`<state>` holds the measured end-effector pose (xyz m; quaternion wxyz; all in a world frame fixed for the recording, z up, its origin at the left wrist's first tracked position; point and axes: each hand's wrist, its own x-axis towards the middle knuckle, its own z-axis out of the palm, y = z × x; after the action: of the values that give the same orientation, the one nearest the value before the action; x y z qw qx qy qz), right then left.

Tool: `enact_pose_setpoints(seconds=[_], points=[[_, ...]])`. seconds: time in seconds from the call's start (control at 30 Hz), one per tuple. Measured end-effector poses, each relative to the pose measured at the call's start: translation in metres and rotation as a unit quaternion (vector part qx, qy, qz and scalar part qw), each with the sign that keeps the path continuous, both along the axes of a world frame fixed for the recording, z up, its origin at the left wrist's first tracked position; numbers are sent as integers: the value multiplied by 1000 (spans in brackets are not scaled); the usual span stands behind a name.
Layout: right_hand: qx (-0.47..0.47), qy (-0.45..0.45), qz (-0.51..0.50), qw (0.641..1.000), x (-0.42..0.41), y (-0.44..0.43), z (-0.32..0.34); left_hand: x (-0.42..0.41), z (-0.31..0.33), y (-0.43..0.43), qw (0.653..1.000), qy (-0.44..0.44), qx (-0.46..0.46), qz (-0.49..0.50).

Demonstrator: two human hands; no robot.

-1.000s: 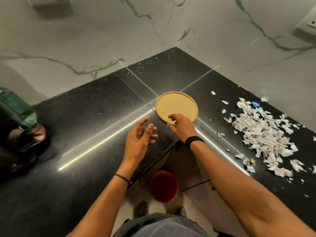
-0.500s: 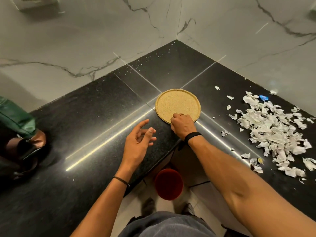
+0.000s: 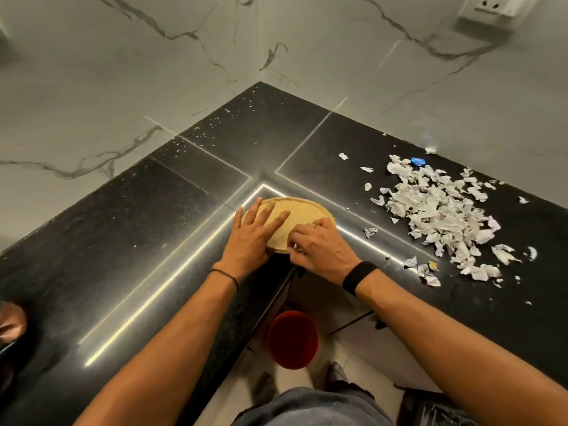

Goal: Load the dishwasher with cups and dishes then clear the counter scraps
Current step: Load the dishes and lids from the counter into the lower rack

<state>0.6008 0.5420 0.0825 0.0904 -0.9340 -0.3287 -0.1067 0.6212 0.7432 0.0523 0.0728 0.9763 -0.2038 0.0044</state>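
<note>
Bottom of frame: jeans [image 3: 276, 408], with shoes [image 3: 336, 376] just ahead on pale floor tile. A red bucket [image 3: 292, 339] stands on the floor inside the L of the black counter [image 3: 123, 241], below its edge. Both forearms reach forward over that edge. There's a thin black band [image 3: 226, 276] on the left wrist and a wider black strap [image 3: 359, 276] on the right. The left hand [image 3: 253, 238] is flat, palm down, fingers straight and spread across the left half of the plate [image 3: 307, 210], fingertips toward its middle. The right hand [image 3: 321, 245] has its fingers curled over the plate's near-right rim, with a ring [image 3: 316, 226] on one finger. It reads as a grip on the rim, but I can't tell whether the fingertips get under it. The hands meet or nearly meet at the near rim. The plate is round, tan and speckled, with a raised lip. It sits on the counter right at the inside corner, near rim at the counter edge. Can't tell if it lies flat or slightly lifted. To the right, well apart from it, a big loose pile of torn white paper scraps [image 3: 439, 216] covers the right-hand run of counter with stray bits around it. One crumpled piece [image 3: 370, 232] lies between pile and plate, and a blue scrap [image 3: 418, 161] sits at the pile's far edge. At far left a brownish object [image 3: 10, 321] is cut off, can't identify it. Behind everything, the grey-veined marble wall [image 3: 153, 72] meets in a corner, with a white socket [image 3: 491, 9] top right.
</note>
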Motion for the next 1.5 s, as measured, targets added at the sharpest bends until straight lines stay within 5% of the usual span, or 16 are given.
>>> enact_pose_setpoints(seconds=[0.3, 0.63, 1.0, 1.5], points=[[87, 48, -162, 982, -58, -48, 0, 2, 1, -34, 984, 2, -49, -170], [20, 53, -406, 912, -168, -147, 20, -38, 37, -158, 921, 16, -92, -378], [246, 71, -591, 765, -381, -215, 18, -177, 39, -324, 803, 123, -91, -576], [446, 151, -715, 517, -605, -256, -81, -383, -47, -455, 714, 283, -46, -639]])
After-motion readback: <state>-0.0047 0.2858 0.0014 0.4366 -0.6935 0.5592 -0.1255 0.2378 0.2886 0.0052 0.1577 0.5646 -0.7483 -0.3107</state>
